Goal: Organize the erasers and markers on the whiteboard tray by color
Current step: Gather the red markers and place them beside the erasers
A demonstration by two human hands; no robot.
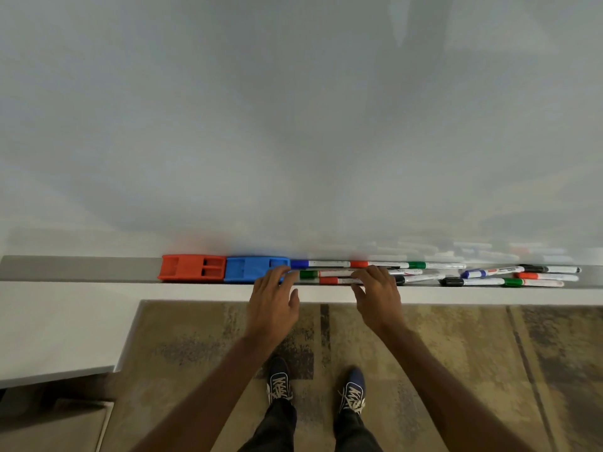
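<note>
A red eraser (192, 267) and a blue eraser (253, 268) lie end to end on the grey whiteboard tray (81, 268). To their right several markers with blue, red, green and black caps lie jumbled, among them a blue-capped marker (318, 264) and a green-capped marker (321, 274). My left hand (273, 300) reaches over the tray edge, its fingertips at the blue eraser's right end, fingers apart. My right hand (378, 295) rests its fingers on the markers in the middle of the pile, hiding parts of them; whether it grips one is unclear.
The whiteboard (293, 125) rises straight behind the tray. More markers (522, 276) lie scattered at the right end. A white table corner (58, 334) juts out at lower left. My shoes (280, 381) stand on patterned carpet below.
</note>
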